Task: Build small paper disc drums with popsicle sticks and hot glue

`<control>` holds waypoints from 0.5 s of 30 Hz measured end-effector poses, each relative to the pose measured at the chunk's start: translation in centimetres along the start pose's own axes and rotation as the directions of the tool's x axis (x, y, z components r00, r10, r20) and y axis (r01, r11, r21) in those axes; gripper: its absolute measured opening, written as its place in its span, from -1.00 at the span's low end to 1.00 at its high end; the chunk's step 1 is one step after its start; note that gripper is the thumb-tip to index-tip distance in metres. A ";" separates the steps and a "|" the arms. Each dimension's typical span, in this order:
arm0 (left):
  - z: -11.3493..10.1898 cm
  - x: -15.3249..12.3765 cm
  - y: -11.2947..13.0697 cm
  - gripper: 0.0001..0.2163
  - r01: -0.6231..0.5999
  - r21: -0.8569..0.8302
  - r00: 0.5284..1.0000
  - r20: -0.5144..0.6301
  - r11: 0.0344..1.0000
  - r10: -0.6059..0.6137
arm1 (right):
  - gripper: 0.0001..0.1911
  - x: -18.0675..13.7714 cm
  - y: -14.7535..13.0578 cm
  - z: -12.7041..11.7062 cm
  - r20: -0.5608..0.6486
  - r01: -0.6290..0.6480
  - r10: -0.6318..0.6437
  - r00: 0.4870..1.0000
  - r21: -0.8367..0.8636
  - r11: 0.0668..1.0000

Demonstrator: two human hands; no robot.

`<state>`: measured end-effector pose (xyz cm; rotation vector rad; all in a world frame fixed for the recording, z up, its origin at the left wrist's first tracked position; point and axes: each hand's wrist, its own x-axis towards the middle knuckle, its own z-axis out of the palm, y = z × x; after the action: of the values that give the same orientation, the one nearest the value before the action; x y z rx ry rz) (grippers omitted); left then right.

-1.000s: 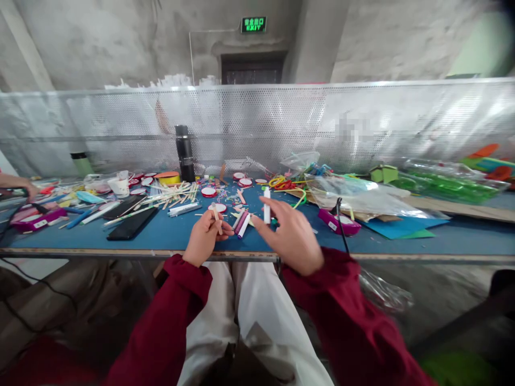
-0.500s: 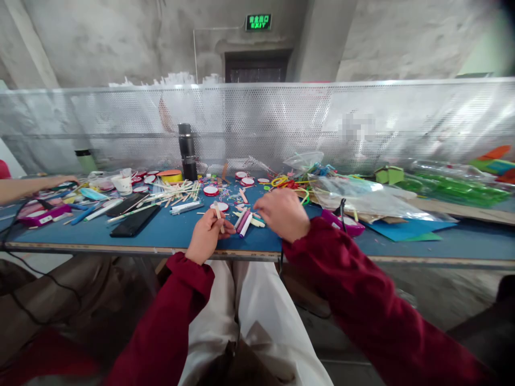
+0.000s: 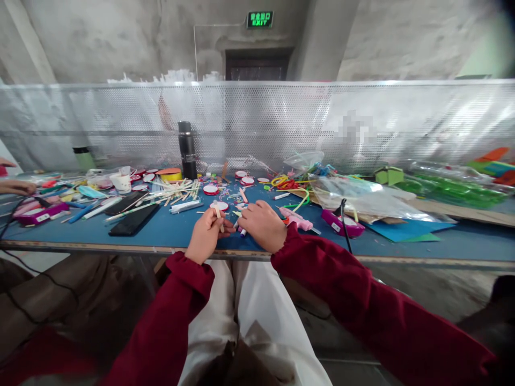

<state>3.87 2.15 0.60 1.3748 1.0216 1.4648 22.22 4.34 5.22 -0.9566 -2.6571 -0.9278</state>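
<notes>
My left hand is closed around a wooden craft stick, which stands up between thumb and fingers just above the table's front edge. To its right, my right hand is bent over a small group of markers, fingers curled and pointing down. It covers most of them, and whatever its fingertips pinch is hidden. A white-topped round lid lies just behind my left hand. Beside my right wrist rests a pink glue gun.
On the blue table are a black phone, a pile of paper sticks, a black thermos, a purple device with a cable and plastic bags. Another person's hand is at far left.
My right hand has moved left and down onto the markers, uncovering the pink glue gun. My left hand keeps the craft stick in place. The other person's hand has drawn back leftward.
</notes>
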 end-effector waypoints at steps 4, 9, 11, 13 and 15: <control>0.0 0.0 0.1 -0.87 0.009 0.003 1.000 -0.004 1.000 -0.009 | -0.85 -0.1 0.4 0.1 0.012 0.051 -0.051 0.999 0.011 0.999; 0.0 0.0 0.1 -0.87 0.013 0.006 1.000 -0.016 1.000 -0.013 | -0.87 -0.3 0.5 0.5 0.028 0.084 -0.085 0.996 0.023 0.996; 0.0 0.0 0.1 -0.87 0.013 0.009 1.000 -0.015 1.000 -0.013 | -0.87 -0.2 0.4 0.6 0.035 0.086 -0.087 0.996 0.022 0.996; 0.0 0.0 0.1 -0.88 0.020 0.011 1.000 -0.015 1.000 -0.020 | -0.87 -0.1 0.4 0.5 0.039 0.101 -0.101 0.994 0.020 0.995; 0.0 0.1 0.1 -0.88 0.027 0.004 1.000 -0.013 1.000 -0.027 | -0.86 -0.2 0.7 -0.1 0.021 0.118 -0.118 0.993 0.015 0.993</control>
<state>3.87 2.19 0.67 1.3516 1.0478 1.4544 22.82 4.62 5.54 -0.8190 -2.7604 -0.9272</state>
